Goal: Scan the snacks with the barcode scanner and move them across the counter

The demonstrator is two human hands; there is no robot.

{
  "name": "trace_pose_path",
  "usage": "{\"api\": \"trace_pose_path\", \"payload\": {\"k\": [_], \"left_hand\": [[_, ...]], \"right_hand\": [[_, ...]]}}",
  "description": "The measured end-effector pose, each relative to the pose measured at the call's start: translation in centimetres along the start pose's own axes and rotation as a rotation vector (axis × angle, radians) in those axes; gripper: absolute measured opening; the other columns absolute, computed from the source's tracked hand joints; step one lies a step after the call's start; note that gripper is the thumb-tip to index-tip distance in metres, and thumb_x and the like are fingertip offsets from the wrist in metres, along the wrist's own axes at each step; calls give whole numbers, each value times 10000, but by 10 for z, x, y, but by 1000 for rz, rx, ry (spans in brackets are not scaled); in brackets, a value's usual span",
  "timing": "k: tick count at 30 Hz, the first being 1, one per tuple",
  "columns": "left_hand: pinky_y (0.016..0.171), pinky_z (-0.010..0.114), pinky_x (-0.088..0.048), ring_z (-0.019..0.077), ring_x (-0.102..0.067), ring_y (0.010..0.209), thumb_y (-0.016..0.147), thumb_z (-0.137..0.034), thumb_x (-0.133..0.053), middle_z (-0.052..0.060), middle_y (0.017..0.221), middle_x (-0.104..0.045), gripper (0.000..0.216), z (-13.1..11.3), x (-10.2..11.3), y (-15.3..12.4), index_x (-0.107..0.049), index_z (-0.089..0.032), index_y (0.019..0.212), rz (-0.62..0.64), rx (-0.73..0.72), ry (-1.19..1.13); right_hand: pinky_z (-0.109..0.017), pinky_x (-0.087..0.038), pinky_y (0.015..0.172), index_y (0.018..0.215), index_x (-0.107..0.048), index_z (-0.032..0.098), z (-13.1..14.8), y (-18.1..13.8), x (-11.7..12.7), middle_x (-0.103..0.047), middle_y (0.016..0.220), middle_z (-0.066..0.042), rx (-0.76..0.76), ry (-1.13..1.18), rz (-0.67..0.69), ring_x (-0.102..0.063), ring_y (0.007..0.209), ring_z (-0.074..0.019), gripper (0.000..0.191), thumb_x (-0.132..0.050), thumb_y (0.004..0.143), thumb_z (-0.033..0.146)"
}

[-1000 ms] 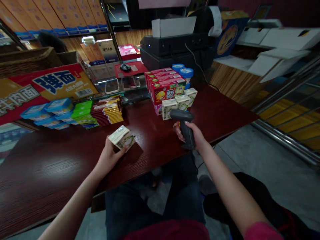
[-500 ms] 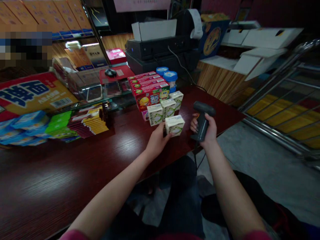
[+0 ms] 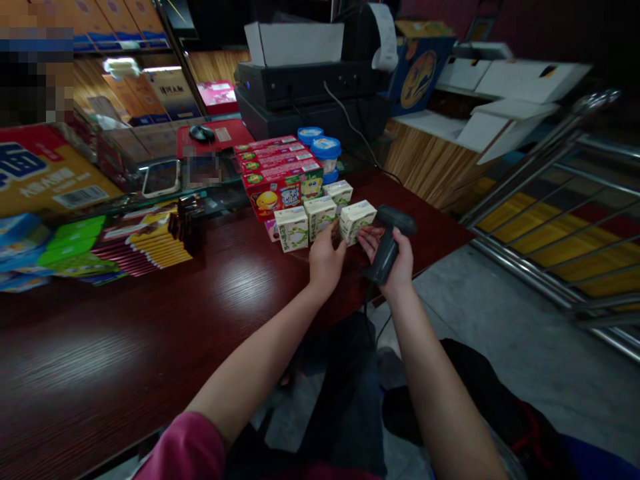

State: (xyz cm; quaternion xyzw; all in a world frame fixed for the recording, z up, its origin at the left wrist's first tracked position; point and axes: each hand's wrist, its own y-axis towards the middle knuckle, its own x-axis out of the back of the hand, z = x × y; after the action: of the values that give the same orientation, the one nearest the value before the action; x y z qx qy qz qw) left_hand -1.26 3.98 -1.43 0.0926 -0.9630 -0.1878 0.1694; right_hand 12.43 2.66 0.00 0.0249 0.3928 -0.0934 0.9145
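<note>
My right hand (image 3: pixel 400 263) is wrapped around the handle of a dark barcode scanner (image 3: pixel 387 243). Its fingertips reach to a small white-and-green box (image 3: pixel 356 221) and appear to touch its lower right side. Just left of that box is my left hand (image 3: pixel 326 261), fingers slightly curled and thumb apart, with nothing visible between them. Its fingertips are close to the boxes, and whether they touch one I cannot tell. Three matching boxes stand upright beyond it: a left one (image 3: pixel 291 229), a middle one (image 3: pixel 320 217) and a rear one (image 3: pixel 340 193).
Red cartons (image 3: pixel 280 173) and blue-lidded tubs (image 3: pixel 326 157) stand behind the small boxes on the dark red table (image 3: pixel 240 340). Snack packs (image 3: pixel 145 243) lie left. A black till machine (image 3: pixel 310 90) is at the back. A metal rail (image 3: pixel 550 220) runs at right.
The small box that my left hand held has moved away and right, beside the other boxes. My left hand has loosened from it. My right hand has brought the scanner nearer to it.
</note>
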Motion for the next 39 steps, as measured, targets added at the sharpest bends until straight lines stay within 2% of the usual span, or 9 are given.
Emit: {"api": "trace_pose_path", "payload": {"k": [4,7,10,15,18,20,27,33,39], "left_hand": [[994,365,-599,218,-688,1117,926,-39,-636,104,1220,-667,285,-13,12,-14,-614,-190,1167,-109,-102,63],[1064,396,-570,239,-679,1163,947,-51,-614,91,1183,-695,232,-24,15,-19,-652,-203,1117,103,-221,149],[1093,416,-567,253,-692,1194,973,-62,-567,108,1252,-728,298,-24,12,-18,-670,-189,1222,290,-208,157],[1216,466,-498,265,-660,1353,982,-65,-513,135,1437,-702,434,-15,5,-13,-652,-160,1382,375,-155,130],[1241,476,-481,253,-639,1405,976,-88,-536,117,1496,-673,478,-11,-1,-8,-639,-188,1432,461,-163,94],[1246,461,-480,244,-629,1421,970,-91,-543,113,1509,-664,491,-8,-7,-3,-640,-188,1441,497,-181,58],[1280,462,-443,269,-597,1458,965,-95,-547,188,1535,-625,514,7,-20,17,-602,-73,1476,428,-125,-26],[1226,435,-507,244,-673,1361,963,-63,-533,144,1440,-708,430,17,-22,35,-686,-122,1360,379,-65,-112],[1231,446,-492,243,-682,1343,945,-30,-548,125,1410,-728,419,15,-26,35,-688,-148,1322,297,-71,-48]], "right_hand": [[-420,-671,936,904,-682,221,0,-2,-2,-806,945,-74,-9,6,-10,-781,969,-241,220,-704,869,436],[-353,-673,887,923,-687,198,0,-3,-3,-803,922,-81,-18,23,-35,-774,905,-210,206,-641,904,397],[-281,-658,862,917,-690,165,2,-3,-4,-783,874,-85,0,65,-88,-759,856,-180,229,-590,918,371],[-283,-653,883,897,-667,160,8,-2,-6,-751,842,-79,31,138,-240,-749,860,-175,263,-530,943,379],[-251,-647,769,907,-652,169,11,-3,-7,-707,805,-45,9,168,-293,-696,754,-143,265,-537,939,405],[-222,-623,699,893,-635,179,13,-5,-7,-639,751,-13,4,185,-257,-634,671,-122,258,-559,920,425],[-190,-521,562,874,-559,214,14,-7,-7,-441,675,43,-92,139,-19,-450,562,-104,244,-613,891,452],[-198,-501,558,883,-577,214,14,-13,-10,-481,687,23,-149,40,60,-449,577,-111,238,-581,919,449],[-249,-512,561,881,-602,232,15,-16,-13,-502,691,13,-160,2,35,-450,591,-142,215,-590,911,444]]}}
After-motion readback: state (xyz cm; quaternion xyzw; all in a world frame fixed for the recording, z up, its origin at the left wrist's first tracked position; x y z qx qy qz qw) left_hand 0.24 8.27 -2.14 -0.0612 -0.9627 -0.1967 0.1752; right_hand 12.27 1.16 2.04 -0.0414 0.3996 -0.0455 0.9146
